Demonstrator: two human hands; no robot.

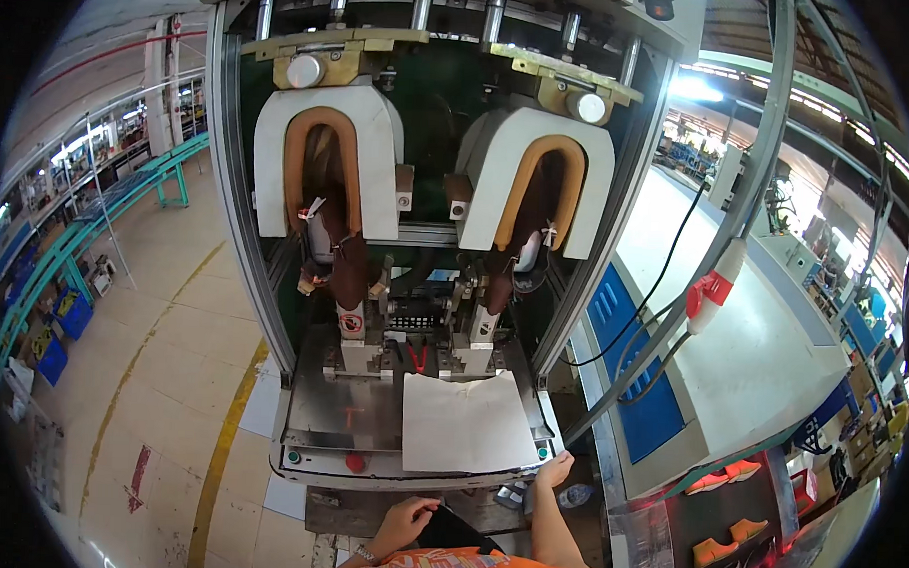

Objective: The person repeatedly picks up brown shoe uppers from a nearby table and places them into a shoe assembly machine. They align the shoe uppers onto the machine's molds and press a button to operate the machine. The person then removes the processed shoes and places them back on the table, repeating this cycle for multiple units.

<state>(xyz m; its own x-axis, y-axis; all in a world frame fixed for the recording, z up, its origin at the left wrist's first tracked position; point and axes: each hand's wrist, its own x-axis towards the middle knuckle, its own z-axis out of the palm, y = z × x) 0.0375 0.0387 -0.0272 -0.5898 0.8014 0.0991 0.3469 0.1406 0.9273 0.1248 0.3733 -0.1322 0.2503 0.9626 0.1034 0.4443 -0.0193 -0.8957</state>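
My right hand (555, 470) is at the front right corner of the machine's metal table (340, 415), its fingers closed against the edge beside a green button (544, 453). Over my lap, my left hand (404, 524) is loosely curled, and nothing shows in it. On the table's front right lies a white sheet (467, 423) with a ragged far edge. Behind it, two dark brown shoe uppers (349, 272) (502, 276) sit upside down on posts. White U-shaped clamps (270, 167) (590, 194) with tan pads surround them.
A red button (355, 463) sits on the table's front left. Red-handled pliers (417, 358) lie between the posts. To the right stand a slanting metal post, a red-and-white plug (711, 293) and a white cabinet (747, 364). Orange shoes (731, 544) rest on a conveyor at lower right.
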